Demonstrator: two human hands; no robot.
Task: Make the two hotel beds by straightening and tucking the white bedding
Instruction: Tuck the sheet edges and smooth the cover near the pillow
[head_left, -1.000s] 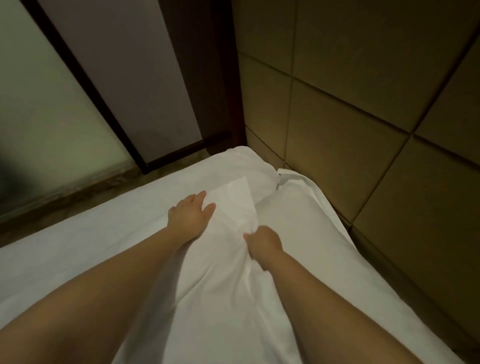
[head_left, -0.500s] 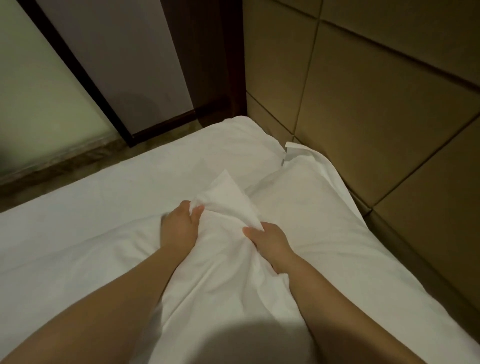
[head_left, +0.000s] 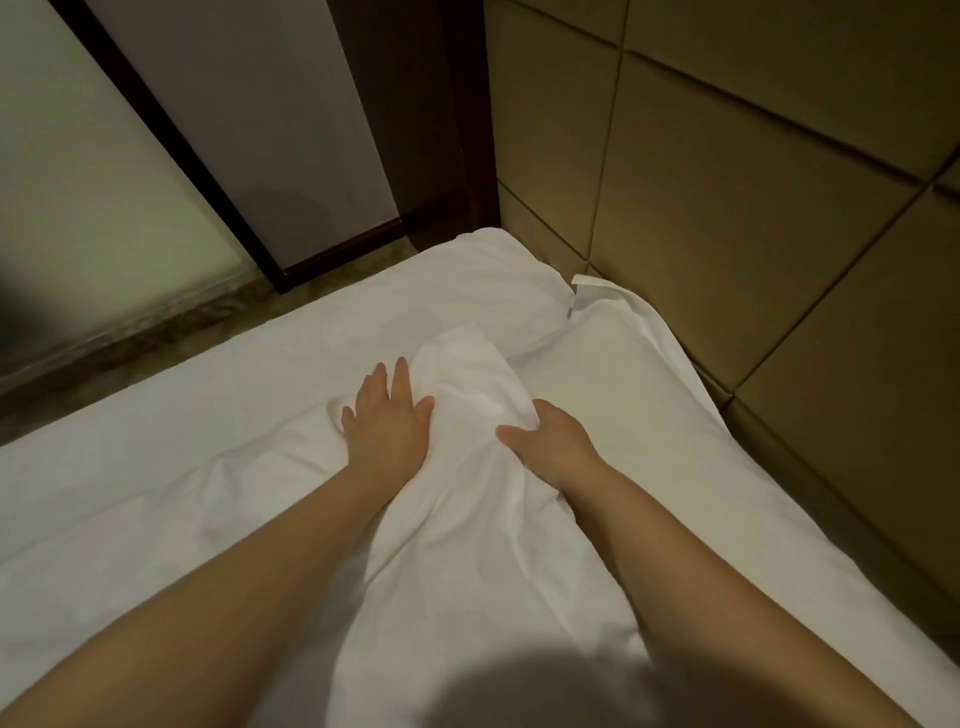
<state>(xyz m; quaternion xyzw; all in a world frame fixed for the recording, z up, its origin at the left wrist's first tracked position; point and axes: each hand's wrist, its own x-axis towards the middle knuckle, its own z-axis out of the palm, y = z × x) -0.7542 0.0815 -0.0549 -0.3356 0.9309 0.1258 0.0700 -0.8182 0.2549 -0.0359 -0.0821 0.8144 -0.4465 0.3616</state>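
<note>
From the head camera, the bunched fold of white cotton bedding lies near the bed's head corner, beside the tan padded headboard. Pressed unevenly, it may crease rather than flatten. The left hand lies flat, fingers spread; the right hand cups the fold's side, loosely closed on it.

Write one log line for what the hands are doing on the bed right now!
view: head | left hand: flat, open on bunched white bedding | right hand: gripping the same fold | pillow: beside padded wall
</note>
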